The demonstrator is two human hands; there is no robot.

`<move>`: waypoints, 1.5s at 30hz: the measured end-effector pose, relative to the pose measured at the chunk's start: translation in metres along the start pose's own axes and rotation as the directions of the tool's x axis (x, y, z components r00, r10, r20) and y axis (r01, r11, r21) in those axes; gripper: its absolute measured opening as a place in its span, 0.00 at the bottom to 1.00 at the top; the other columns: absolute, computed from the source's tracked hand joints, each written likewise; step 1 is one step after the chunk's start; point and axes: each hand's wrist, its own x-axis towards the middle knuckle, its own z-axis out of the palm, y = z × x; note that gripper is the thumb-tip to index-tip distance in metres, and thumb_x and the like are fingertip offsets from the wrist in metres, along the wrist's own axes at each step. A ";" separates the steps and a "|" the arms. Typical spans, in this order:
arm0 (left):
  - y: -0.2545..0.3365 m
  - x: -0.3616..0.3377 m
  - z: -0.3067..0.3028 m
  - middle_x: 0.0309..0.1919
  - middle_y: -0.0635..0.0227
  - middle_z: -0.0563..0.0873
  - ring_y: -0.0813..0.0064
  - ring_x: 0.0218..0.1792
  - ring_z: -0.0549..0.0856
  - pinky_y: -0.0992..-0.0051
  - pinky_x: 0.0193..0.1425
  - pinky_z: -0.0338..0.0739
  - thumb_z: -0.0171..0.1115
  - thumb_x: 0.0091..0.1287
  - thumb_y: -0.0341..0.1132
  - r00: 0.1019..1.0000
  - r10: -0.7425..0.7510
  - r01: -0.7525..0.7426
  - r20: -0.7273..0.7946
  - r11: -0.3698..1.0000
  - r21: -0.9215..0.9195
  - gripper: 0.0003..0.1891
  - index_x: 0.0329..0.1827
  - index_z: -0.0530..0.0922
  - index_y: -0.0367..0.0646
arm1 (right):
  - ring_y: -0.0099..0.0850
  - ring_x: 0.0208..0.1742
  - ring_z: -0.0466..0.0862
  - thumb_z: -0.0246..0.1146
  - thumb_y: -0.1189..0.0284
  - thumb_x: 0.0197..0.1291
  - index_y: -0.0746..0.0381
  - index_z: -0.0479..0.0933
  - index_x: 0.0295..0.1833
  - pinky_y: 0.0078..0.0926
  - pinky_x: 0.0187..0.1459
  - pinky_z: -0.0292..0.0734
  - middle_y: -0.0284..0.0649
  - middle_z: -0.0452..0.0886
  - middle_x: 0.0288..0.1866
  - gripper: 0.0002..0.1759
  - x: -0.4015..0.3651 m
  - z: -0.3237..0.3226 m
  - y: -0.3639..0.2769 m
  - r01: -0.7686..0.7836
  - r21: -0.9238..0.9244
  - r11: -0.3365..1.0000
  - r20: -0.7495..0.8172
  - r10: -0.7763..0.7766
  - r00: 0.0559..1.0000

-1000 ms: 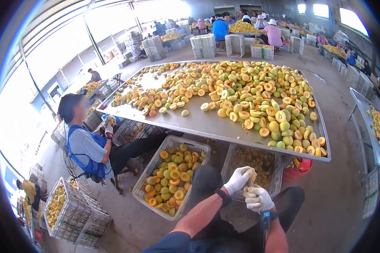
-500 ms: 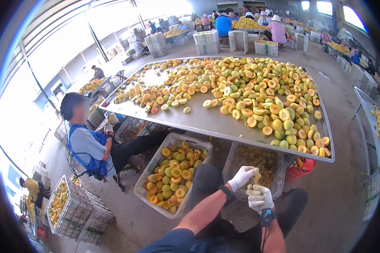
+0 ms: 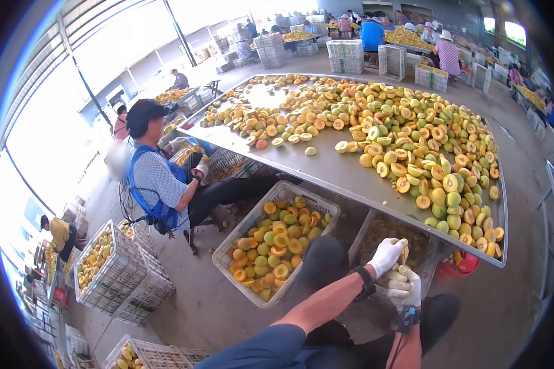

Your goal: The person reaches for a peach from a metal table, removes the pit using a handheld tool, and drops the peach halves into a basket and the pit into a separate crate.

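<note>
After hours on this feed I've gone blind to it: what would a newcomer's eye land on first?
The heap of halved fruit, spread over the wide metal table ahead. Then the fruit-filled white crate low in the middle, and the seated co-worker in blue at the left.

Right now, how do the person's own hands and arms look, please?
The left hand and right hand wear whitish gloves with yellowish fingers. The left wrist has a black band; the right wrist has a dark strap with a small bluish device and a thin dark cable. A short, dark blue sleeve covers the left upper arm.
</note>
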 end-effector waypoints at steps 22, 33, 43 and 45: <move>0.072 0.001 -0.053 0.37 0.51 0.88 0.52 0.39 0.88 0.60 0.45 0.81 0.63 0.65 0.55 0.922 0.356 -0.155 -0.153 0.700 0.697 0.26 0.44 0.83 0.36 | 0.59 0.44 0.84 0.56 0.72 0.59 0.59 0.53 0.77 0.52 0.49 0.77 0.64 0.83 0.41 0.39 0.032 0.013 -0.033 -0.690 -0.439 -0.575 -0.064 -0.746 0.663; 0.050 -0.034 -0.231 0.35 0.50 0.88 0.50 0.41 0.87 0.57 0.48 0.81 0.60 0.63 0.55 0.969 0.218 0.085 -0.117 0.150 0.985 0.23 0.38 0.85 0.42 | 0.58 0.44 0.83 0.57 0.69 0.60 0.65 0.71 0.60 0.53 0.46 0.78 0.62 0.83 0.38 0.23 0.003 0.007 -0.025 -0.566 -0.395 -0.724 -0.236 -0.516 0.824; 0.038 -0.034 -0.287 0.40 0.52 0.83 0.52 0.45 0.86 0.56 0.47 0.82 0.65 0.62 0.54 0.847 0.316 0.453 -0.427 -0.008 0.892 0.24 0.49 0.77 0.43 | 0.54 0.40 0.84 0.57 0.68 0.59 0.68 0.72 0.58 0.50 0.44 0.78 0.56 0.84 0.35 0.23 0.004 0.005 -0.029 -0.486 -0.361 -0.796 -0.180 -0.452 0.874; 0.059 -0.006 -0.276 0.38 0.53 0.83 0.51 0.42 0.86 0.56 0.45 0.82 0.65 0.62 0.50 0.832 0.503 0.268 -0.235 0.006 0.963 0.20 0.46 0.78 0.43 | 0.54 0.39 0.84 0.57 0.67 0.59 0.68 0.72 0.60 0.49 0.43 0.79 0.55 0.84 0.35 0.25 0.013 0.005 -0.029 -0.486 -0.357 -0.797 -0.169 -0.457 0.873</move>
